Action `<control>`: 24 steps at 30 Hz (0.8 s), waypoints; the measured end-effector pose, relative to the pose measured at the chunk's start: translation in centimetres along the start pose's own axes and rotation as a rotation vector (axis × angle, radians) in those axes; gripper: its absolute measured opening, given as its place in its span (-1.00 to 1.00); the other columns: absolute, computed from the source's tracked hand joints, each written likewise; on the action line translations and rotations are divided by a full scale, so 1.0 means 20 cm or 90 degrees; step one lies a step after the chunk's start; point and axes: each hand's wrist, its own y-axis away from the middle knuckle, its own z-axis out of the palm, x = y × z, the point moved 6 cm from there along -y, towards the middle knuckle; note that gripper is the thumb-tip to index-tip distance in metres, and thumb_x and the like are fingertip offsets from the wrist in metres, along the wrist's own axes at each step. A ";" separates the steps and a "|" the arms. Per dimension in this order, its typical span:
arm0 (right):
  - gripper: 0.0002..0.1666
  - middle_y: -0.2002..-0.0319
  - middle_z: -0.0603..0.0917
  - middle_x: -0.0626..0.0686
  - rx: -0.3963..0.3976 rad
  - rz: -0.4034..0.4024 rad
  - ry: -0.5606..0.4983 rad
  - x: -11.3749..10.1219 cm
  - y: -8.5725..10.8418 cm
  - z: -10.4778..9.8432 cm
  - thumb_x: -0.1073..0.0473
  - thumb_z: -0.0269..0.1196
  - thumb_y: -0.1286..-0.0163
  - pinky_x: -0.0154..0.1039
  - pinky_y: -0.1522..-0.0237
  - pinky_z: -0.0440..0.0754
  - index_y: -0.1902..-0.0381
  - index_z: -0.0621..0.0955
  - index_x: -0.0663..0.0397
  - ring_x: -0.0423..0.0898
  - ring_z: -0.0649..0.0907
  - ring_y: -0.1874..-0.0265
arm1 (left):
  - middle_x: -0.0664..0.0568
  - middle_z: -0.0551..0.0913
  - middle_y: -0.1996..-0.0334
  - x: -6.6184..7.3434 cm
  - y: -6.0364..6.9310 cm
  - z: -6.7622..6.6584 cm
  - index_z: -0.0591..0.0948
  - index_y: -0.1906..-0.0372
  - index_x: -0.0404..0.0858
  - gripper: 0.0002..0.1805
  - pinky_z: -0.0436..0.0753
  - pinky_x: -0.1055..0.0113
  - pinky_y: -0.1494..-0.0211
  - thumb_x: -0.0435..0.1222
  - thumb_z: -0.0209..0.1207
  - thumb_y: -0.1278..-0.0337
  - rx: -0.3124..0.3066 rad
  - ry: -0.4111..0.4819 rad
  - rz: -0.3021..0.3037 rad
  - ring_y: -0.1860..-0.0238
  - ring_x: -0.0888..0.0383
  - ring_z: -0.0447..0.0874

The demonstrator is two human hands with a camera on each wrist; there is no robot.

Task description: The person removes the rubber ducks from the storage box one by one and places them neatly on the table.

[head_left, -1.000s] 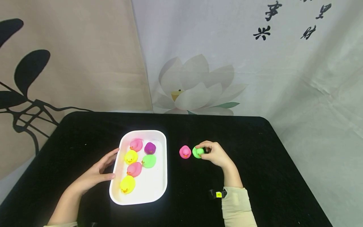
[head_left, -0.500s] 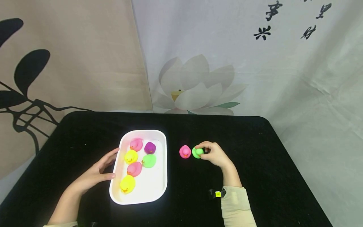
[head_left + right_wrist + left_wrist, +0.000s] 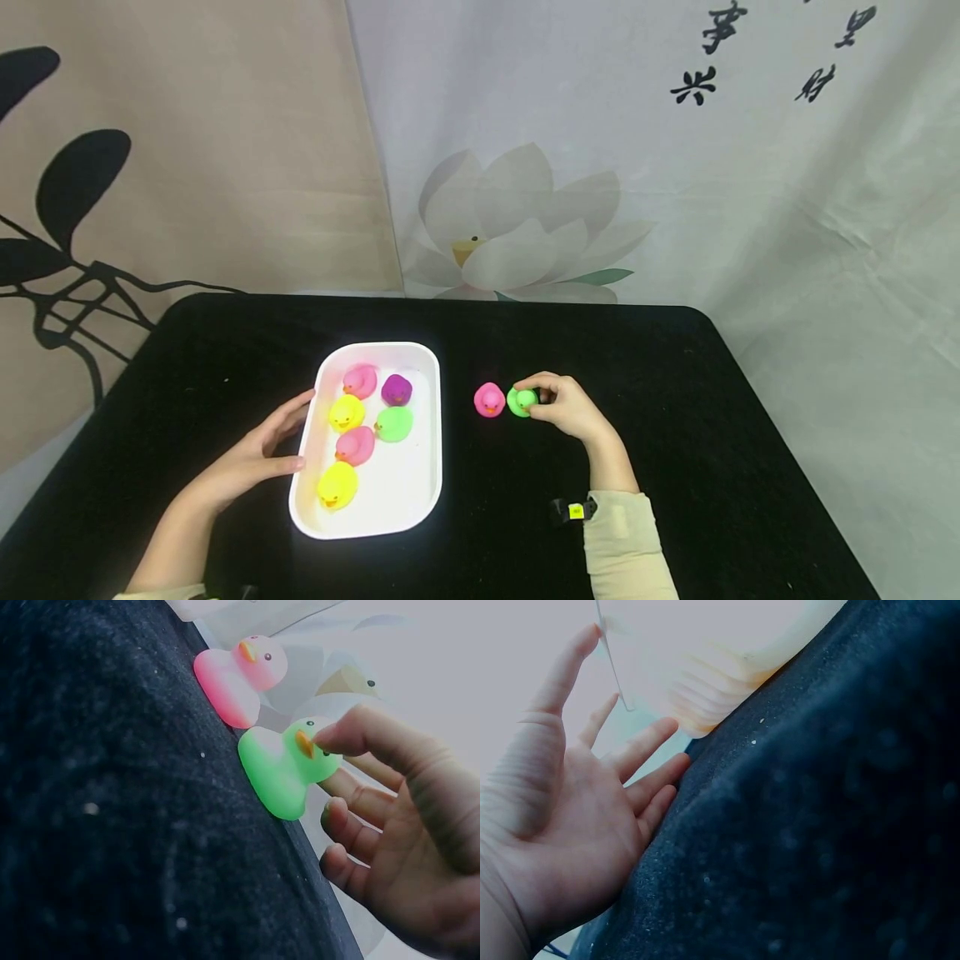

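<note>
Beside the left rim of a white tray (image 3: 408, 492) lies my left hand (image 3: 251, 467); its relaxed, spread fingers and thumb touch the tray's edge. In the left wrist view the palm (image 3: 577, 825) shows, holding nothing. To the right of the tray, my right hand (image 3: 567, 408) pinches a green rubber duck (image 3: 262, 769) by the head, between thumb and fingers. The duck rests on the black cloth. A pink rubber duck (image 3: 490, 400) stands just left of it, facing the same way.
Inside the tray are several rubber ducks: a purple one (image 3: 396, 390), a green one (image 3: 394, 424), two pink ones and two yellow ones. The tray stands left of centre on a black-covered table (image 3: 712, 467). A printed curtain (image 3: 585, 125) hangs behind.
My right hand and the green duck have shifted very slightly left, closer to the pink duck. The left hand and tray stay in place.
</note>
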 end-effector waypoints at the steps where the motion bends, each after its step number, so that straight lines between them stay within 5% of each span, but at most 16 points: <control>1: -0.62 0.22 0.58 0.27 0.002 0.000 0.002 0.00 0.00 0.00 0.50 0.24 -0.15 -0.19 0.32 0.48 0.03 0.61 0.39 0.07 0.45 0.34 | -0.23 0.17 -0.38 0.00 0.00 0.00 0.04 -0.48 -0.05 -0.04 0.43 -0.31 -0.04 -0.25 0.31 -0.01 0.000 0.001 -0.001 -0.30 -0.34 0.09; 7: -0.59 0.19 0.59 0.23 0.040 -0.004 0.017 0.09 -0.02 -0.01 0.44 0.29 -0.15 -0.21 0.36 0.46 0.00 0.62 0.32 0.17 0.46 0.28 | -0.23 0.14 -0.39 0.00 0.00 0.00 0.04 -0.48 -0.06 -0.05 0.44 -0.30 -0.03 -0.25 0.31 -0.01 -0.001 0.004 -0.004 -0.31 -0.35 0.08; 11: -0.60 0.15 0.62 0.17 0.072 -0.026 0.019 0.11 -0.04 -0.03 0.38 0.34 -0.15 -0.22 0.39 0.43 0.00 0.64 0.24 0.05 0.46 0.31 | -0.24 0.15 -0.39 -0.01 0.00 0.00 0.04 -0.48 -0.07 -0.05 0.44 -0.30 -0.03 -0.25 0.31 -0.01 0.001 0.003 -0.002 -0.30 -0.35 0.08; 24: -0.68 0.18 0.66 0.00 0.128 -0.058 -0.011 -0.14 -0.02 0.00 0.32 0.39 -0.17 -0.21 0.35 0.44 0.07 0.69 0.08 0.06 0.51 0.34 | -0.22 0.15 -0.39 -0.01 0.00 0.00 0.04 -0.48 -0.05 -0.04 0.43 -0.32 -0.03 -0.25 0.31 0.00 0.000 -0.001 0.005 -0.30 -0.34 0.09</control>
